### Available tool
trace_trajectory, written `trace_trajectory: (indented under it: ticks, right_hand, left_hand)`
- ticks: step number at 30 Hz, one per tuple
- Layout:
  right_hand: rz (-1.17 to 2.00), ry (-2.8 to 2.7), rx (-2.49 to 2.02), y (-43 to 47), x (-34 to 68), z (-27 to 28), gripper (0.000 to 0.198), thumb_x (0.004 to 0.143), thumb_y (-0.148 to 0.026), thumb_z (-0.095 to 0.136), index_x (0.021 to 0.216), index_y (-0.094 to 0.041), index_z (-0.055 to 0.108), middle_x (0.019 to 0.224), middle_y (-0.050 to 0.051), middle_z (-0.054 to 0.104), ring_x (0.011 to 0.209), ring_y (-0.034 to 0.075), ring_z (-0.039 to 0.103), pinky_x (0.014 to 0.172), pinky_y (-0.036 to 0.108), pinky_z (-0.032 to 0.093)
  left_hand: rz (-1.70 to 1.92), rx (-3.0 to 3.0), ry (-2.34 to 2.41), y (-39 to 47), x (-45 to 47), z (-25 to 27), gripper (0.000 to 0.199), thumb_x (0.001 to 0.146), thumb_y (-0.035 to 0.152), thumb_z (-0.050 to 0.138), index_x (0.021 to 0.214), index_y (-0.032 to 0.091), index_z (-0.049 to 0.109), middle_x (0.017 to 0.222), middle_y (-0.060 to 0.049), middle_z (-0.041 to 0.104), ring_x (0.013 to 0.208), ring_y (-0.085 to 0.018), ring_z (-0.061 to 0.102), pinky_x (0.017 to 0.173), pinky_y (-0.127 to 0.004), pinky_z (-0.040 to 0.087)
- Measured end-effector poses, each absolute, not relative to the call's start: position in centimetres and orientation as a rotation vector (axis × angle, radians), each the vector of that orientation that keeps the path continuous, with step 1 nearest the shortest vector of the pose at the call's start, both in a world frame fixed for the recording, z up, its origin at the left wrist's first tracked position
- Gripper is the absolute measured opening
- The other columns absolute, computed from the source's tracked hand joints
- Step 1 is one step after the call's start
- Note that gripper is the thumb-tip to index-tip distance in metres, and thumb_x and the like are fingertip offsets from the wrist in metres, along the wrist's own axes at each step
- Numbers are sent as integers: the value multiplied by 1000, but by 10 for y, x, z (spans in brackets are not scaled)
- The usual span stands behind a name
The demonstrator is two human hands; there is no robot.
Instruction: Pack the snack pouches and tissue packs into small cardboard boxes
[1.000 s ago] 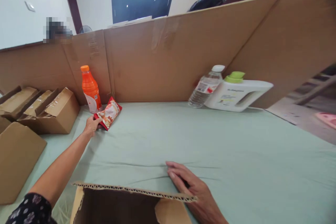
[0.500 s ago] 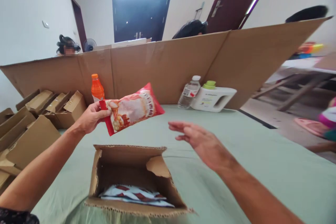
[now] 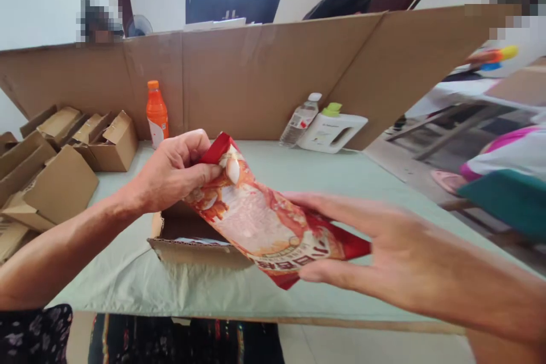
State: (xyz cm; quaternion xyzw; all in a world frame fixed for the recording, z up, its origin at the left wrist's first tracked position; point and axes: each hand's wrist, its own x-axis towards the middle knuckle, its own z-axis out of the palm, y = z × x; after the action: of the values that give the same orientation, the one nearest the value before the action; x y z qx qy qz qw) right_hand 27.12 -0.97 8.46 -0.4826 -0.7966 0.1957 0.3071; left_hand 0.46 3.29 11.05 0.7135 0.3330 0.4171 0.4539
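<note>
A red and white snack bag (image 3: 256,216) hangs at a slant over the table, printed with food pictures and large characters. My left hand (image 3: 173,176) pinches its upper left end between thumb and fingers. At the lower right end my right hand (image 3: 392,256), smeared a little by motion, has its thumb and fingers around the bag. Partly covered by the bag, a cardboard box (image 3: 191,251) stands below with its top open. Inside the box, only a strip of a pale blue and white packet (image 3: 202,241) shows.
Several cardboard boxes (image 3: 63,182) stand at the left. Along the cardboard screen (image 3: 222,79) are an orange bottle (image 3: 157,116), a clear water bottle (image 3: 301,119) and a white jug (image 3: 335,132) with a green cap. Other people are beyond the screen and at the right.
The snack bag has come nearer and turned so its right end points down. My right hand has moved onto that end. The view has tilted downward, showing the table's front edge.
</note>
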Motion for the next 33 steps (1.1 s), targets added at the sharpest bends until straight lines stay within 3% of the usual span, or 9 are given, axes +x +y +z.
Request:
trace_trajectory:
  ticks: [2,5,9,13,16,19,23,27,33]
  right_hand:
    - [574,-2211,-1322,-13,268,84,57,68,-56,78,117,-26,75,83,3,79,61,22,69,62,34,62]
    - [532,-2226,-1318,-10,271,90,66,68,-65,77,123,-28,71,84,3,79,59,22,68,52,32,58]
    - [202,-2205,-1194,-7,270,102,54,76,-77,65,97,-28,76,59,-1,67,40,14,53,36,26,41]
    - [113,-2058,-1138,-4,265,97,43,81,-69,67,78,-26,69,46,-7,44,37,9,34,34,24,28]
    - [191,-1793,-1162,5,262,77,38,76,-56,77,67,-25,58,53,-5,50,46,11,43,42,24,36]
    - [378,-1638,-1096,19,254,53,35,75,-47,78,64,-24,54,58,-2,58,58,15,53,53,27,45]
    - [489,-1947,-1121,37,238,21,22,82,-44,68,75,-24,61,64,-2,63,58,15,54,58,28,48]
    - [213,-2602,-1049,51,229,-3,23,89,-23,57,106,-20,73,100,9,78,84,21,69,79,33,51]
    - [74,-2993,-1080,55,207,-16,20,93,-16,56,96,-16,76,88,10,78,79,22,72,74,31,49]
  left_hand:
    - [1059,1760,809,31,8,109,25,79,19,72,72,19,48,68,5,58,58,-7,54,52,-18,43]
    - [1143,1787,796,25,15,114,27,83,15,71,72,19,47,65,7,54,56,-6,53,52,-17,41]
    - [1285,1836,812,19,19,121,24,87,21,74,78,20,52,69,7,56,69,-10,64,59,-19,48]
    - [1476,1772,867,21,5,116,19,95,40,65,104,23,60,97,3,69,101,-18,71,80,-27,56]
    - [1456,1782,1021,16,-15,98,22,97,40,57,109,22,62,108,-2,71,103,-19,69,88,-33,56]
    - [942,2180,1112,-2,-30,74,22,98,37,55,92,19,67,98,-5,74,103,-23,68,102,-47,51]
    - [369,2654,1196,-32,-39,44,42,102,47,49,83,16,70,88,-10,73,122,-36,61,121,-72,16]
    - [380,2794,1423,-48,-48,27,36,97,45,58,81,15,70,88,-11,71,118,-36,62,123,-72,14]
    - [497,2856,1342,-45,-55,16,12,83,26,72,78,17,66,87,-7,71,118,-33,62,126,-65,21]
